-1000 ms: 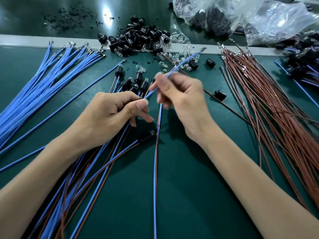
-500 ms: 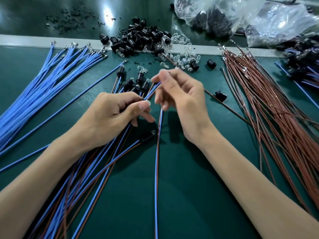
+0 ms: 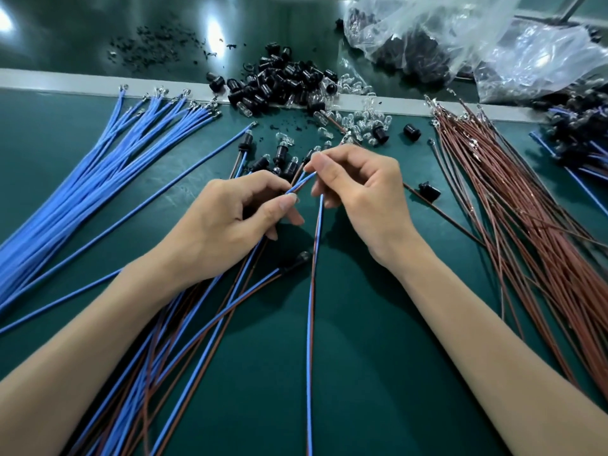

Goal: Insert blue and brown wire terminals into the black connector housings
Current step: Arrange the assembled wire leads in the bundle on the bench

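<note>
My left hand (image 3: 230, 222) and my right hand (image 3: 358, 192) meet at the middle of the green mat. Between them runs a short stretch of blue wire with a brown wire (image 3: 301, 185) beside it. My left thumb and fingers pinch its lower end; what lies inside that hand is hidden. My right thumb and forefinger pinch its upper end. A blue and brown wire pair (image 3: 311, 307) trails down from my right hand toward me. Loose black connector housings (image 3: 283, 83) are heaped at the back.
A fan of blue wires (image 3: 108, 166) lies on the left, a bundle of brown wires (image 3: 526, 209) on the right. Finished blue-brown pairs with housings (image 3: 184, 340) lie under my left forearm. Clear bulbs (image 3: 358, 121), single housings (image 3: 429, 190) and plastic bags (image 3: 460, 41) sit behind.
My right hand has drawn the blue wire end back and down toward my left hand. The wire tip that stuck out past the fingers a second ago no longer shows. My left hand has barely moved.
</note>
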Demonstrator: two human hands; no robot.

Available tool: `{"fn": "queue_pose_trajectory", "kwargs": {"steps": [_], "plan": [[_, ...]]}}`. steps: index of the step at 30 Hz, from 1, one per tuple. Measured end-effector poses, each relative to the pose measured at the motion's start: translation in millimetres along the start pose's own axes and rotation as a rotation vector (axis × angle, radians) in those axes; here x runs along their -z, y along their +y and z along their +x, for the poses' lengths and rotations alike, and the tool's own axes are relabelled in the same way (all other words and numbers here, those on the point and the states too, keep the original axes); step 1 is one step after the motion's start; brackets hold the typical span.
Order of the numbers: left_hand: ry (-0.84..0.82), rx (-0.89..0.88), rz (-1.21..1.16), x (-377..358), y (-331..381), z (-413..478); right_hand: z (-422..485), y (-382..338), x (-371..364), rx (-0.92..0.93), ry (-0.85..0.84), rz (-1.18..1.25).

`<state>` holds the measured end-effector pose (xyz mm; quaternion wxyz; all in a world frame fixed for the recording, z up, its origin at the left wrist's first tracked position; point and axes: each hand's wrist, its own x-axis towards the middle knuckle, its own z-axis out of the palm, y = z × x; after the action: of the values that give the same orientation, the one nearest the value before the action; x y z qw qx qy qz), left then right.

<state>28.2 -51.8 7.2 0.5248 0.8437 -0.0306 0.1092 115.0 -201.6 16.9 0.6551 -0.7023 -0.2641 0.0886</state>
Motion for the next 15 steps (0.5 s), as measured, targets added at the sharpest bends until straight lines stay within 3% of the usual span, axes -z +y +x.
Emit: {"fn": "queue_pose_trajectory", "kwargs": {"steps": [6, 15], "plan": [[0.002, 0.007, 0.020, 0.8, -1.1, -0.8, 7.9, 5.3, 4.4, -0.021, 0.181, 0.012], [-0.011, 0.029, 0.045, -0.1, 1.0, -0.9, 7.4, 5.4, 10.6, 0.004, 0.155, 0.191]]}}
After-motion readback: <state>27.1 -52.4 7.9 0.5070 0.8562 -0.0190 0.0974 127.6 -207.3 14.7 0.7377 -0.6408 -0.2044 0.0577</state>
